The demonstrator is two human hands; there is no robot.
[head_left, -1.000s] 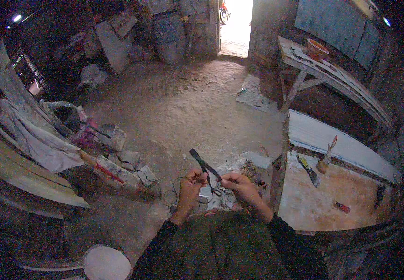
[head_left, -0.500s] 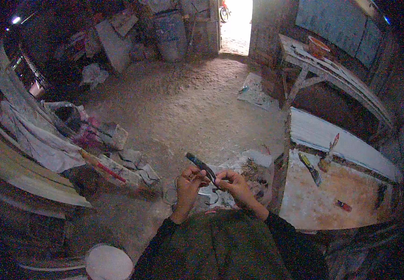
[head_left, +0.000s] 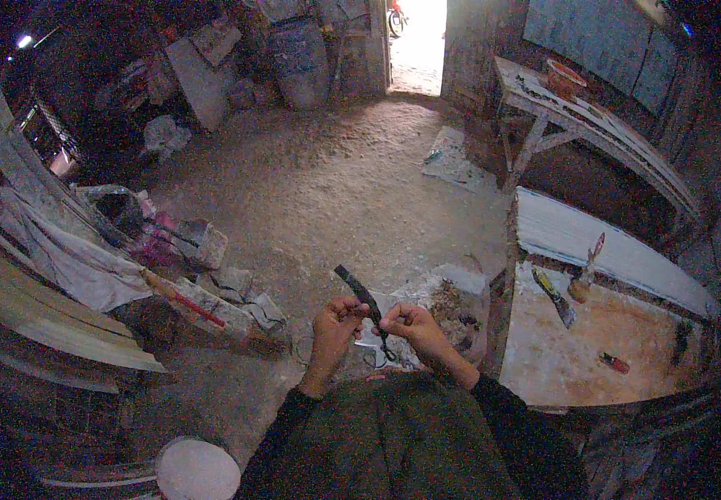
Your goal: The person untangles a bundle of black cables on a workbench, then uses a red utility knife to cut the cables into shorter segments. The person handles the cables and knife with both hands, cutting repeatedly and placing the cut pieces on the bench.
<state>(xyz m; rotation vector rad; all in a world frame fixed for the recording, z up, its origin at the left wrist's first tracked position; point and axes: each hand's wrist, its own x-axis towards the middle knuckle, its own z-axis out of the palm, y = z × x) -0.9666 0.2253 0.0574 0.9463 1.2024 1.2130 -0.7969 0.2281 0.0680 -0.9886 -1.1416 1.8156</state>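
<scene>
In front of my body, my left hand (head_left: 337, 325) and my right hand (head_left: 417, 329) are pinching a dark, narrow, slightly bent object (head_left: 355, 285) between fingertips. Its blunt upper end points up and left, away from me. A thin dark loop, like a cord, hangs from its lower end. What kind of thing it is, I cannot make out. The fingers of both hands cover parts of its middle. Below it, pale sheets (head_left: 427, 287) lie on the floor, with a heap of brownish scraps (head_left: 448, 304) beside my right hand.
On my right stands a stained worktable (head_left: 560, 367) bearing a yellow-and-black scraper (head_left: 550, 293), a brush (head_left: 581, 283) and a small red object (head_left: 615, 362). Farther back, a bench (head_left: 535, 96) holds an orange basin (head_left: 565, 79). Curved panels (head_left: 52, 308) and rubble line the left. A white round lid (head_left: 198, 471) sits lower left.
The dark object has tilted steeper, and its looped lower end now shows below my fingers. Both hands keep nearly the same place, still pinching it.
</scene>
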